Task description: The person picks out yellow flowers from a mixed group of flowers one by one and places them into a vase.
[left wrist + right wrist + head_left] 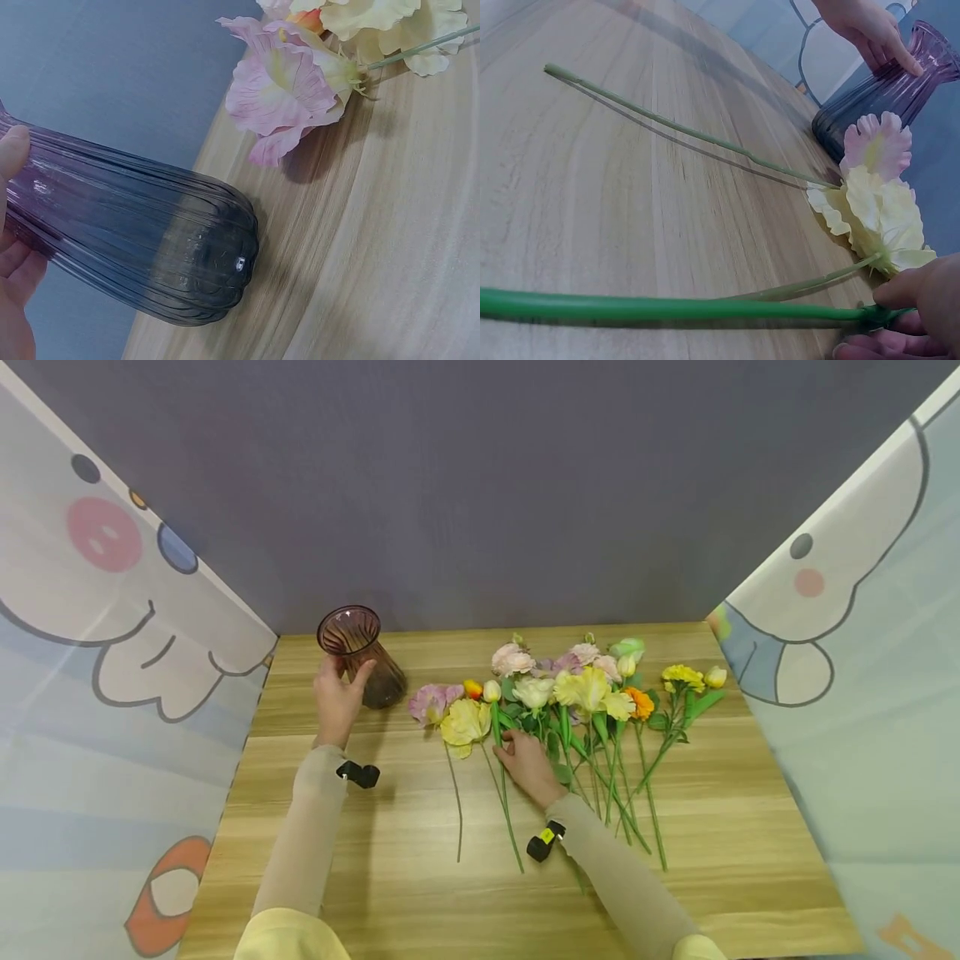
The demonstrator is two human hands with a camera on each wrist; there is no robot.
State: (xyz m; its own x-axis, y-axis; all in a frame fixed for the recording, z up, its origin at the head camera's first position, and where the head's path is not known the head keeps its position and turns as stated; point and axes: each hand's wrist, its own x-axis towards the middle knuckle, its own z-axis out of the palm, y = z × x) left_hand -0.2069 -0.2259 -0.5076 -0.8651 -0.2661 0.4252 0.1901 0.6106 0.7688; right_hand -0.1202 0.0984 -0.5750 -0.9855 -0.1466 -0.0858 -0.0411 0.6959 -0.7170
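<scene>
A purple ribbed glass vase [384, 681] stands at the left of the wooden table, and my left hand [337, 700] grips it around the neck. In the left wrist view the thumb and fingers lie on either side of the vase [142, 225]. My right hand [528, 766] pinches a thick green stem [667, 307] between thumb and fingers; it leads up to a white tulip [491, 691]. Just left of that hand lie a yellow flower [465, 724], a pale purple flower [431, 704] and an orange tulip [472, 688].
Right of the right hand, a pile of artificial flowers [588, 690] lies with stems crossing toward the front. A yellow flower cluster [682, 675] lies at the far right. A grey wall [480, 502] rises behind the table [420, 902]; printed cloth panels [862, 760] flank it.
</scene>
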